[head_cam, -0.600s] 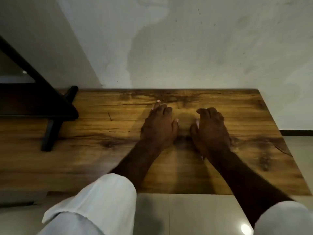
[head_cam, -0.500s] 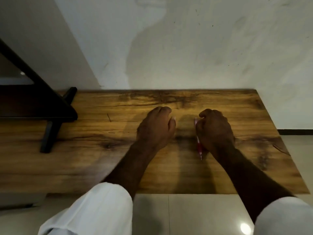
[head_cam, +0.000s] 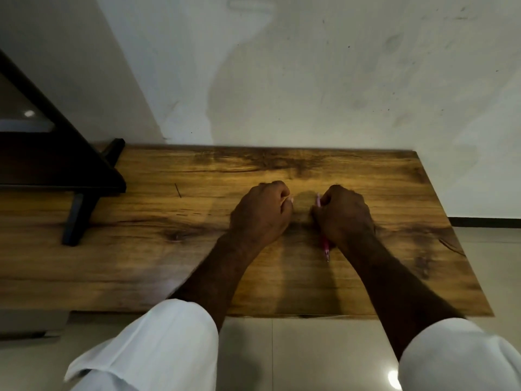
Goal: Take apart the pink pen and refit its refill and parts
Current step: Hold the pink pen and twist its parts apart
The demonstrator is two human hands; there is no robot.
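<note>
The pink pen [head_cam: 326, 245] is being held in the right hand [head_cam: 345, 214], whose grip is closed around the barrel. The tip end is pointing back toward the person from under the hand and a short pale length is showing beyond the knuckles. Whether the tip is touching the tabletop [head_cam: 158, 249] cannot be told in this dim light. The left hand [head_cam: 260, 214] is being kept just left of the pen, curled into a loose fist with nothing visible inside it; whether anything small is enclosed cannot be told.

The pen is still in one piece, so the take-apart step is judged as only being started. The next move is likely calling for the left hand to be brought across to the free end, so that the barrel can be twisted or pulled against the right hand's hold. Small parts such as a spring or the refill are likely to be released, so they should be kept over the wood.

Open tabletop is being left on every side of the pen. The near edge lies well toward the person from the pen, with tiled floor [head_cam: 324, 356] below it; the right edge is well off to the pen's right. A dark stand [head_cam: 76, 218] is standing far left of the pen, well clear. The wall [head_cam: 310, 80] is rising beyond the pen at the far edge.
</note>
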